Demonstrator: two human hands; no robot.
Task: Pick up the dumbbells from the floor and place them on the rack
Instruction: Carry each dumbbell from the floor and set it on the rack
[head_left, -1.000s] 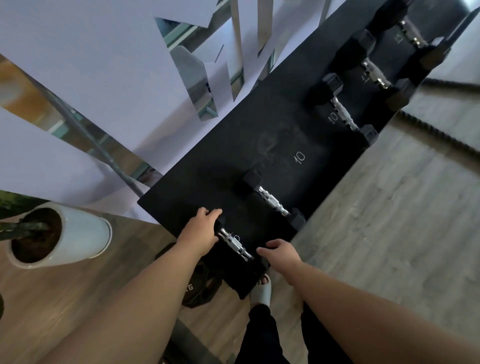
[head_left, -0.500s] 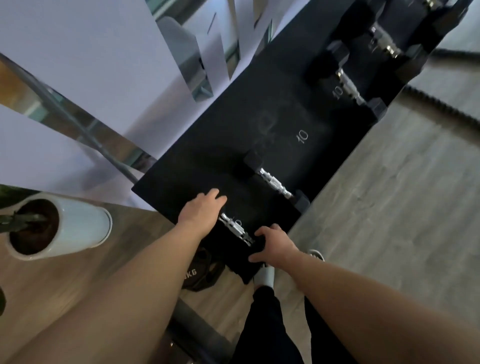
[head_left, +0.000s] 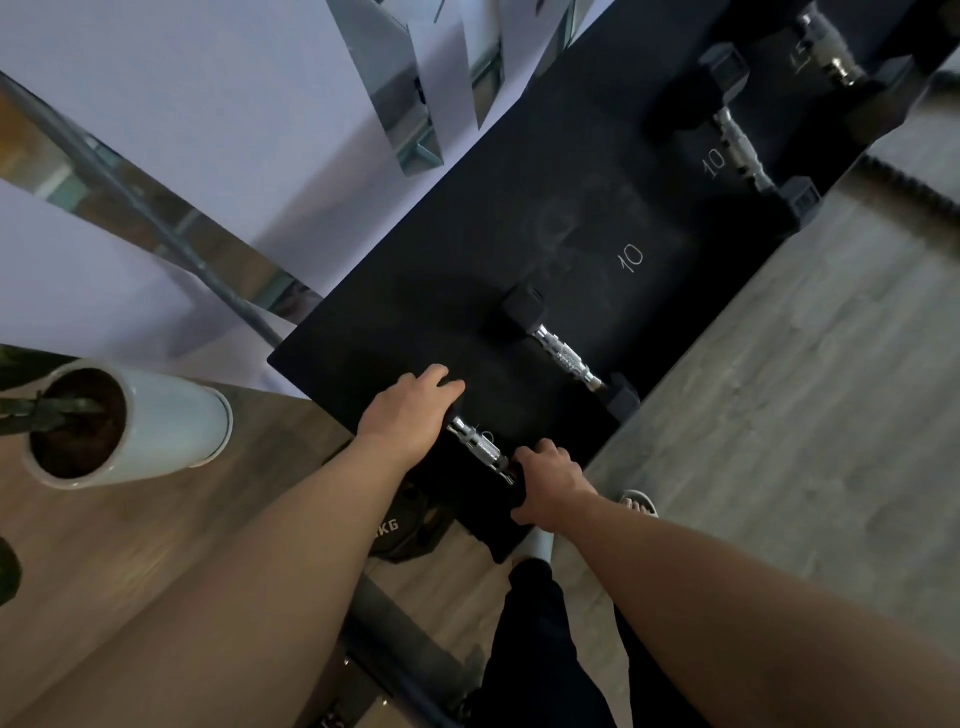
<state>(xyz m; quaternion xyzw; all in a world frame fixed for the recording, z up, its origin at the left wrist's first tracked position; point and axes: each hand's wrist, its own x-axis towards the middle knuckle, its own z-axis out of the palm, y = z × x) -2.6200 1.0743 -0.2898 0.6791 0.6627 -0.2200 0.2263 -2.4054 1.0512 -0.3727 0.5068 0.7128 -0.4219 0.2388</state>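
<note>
A black hex dumbbell with a chrome handle (head_left: 480, 448) lies on the near end of the black rack top (head_left: 415, 270). My left hand (head_left: 410, 413) covers its far head and my right hand (head_left: 548, 480) grips its near head, so both heads are mostly hidden. A second black dumbbell (head_left: 566, 356) rests on the rack just beyond it. Further along the rack sit a dumbbell marked 10 (head_left: 740, 148) and another one (head_left: 831, 52) at the frame's top edge.
A white plant pot (head_left: 156, 421) stands on the wooden floor to the left. A black weight plate (head_left: 400, 535) lies under the rack's near corner. My feet and dark trouser legs (head_left: 540, 649) are below. A thick rope (head_left: 914, 182) lies on the floor at right. Mirrored wall panels are behind the rack.
My right hand has moved from beside the near dumbbell onto its near head and closed on it. My left hand stays on the far head. The view has shifted slightly.
</note>
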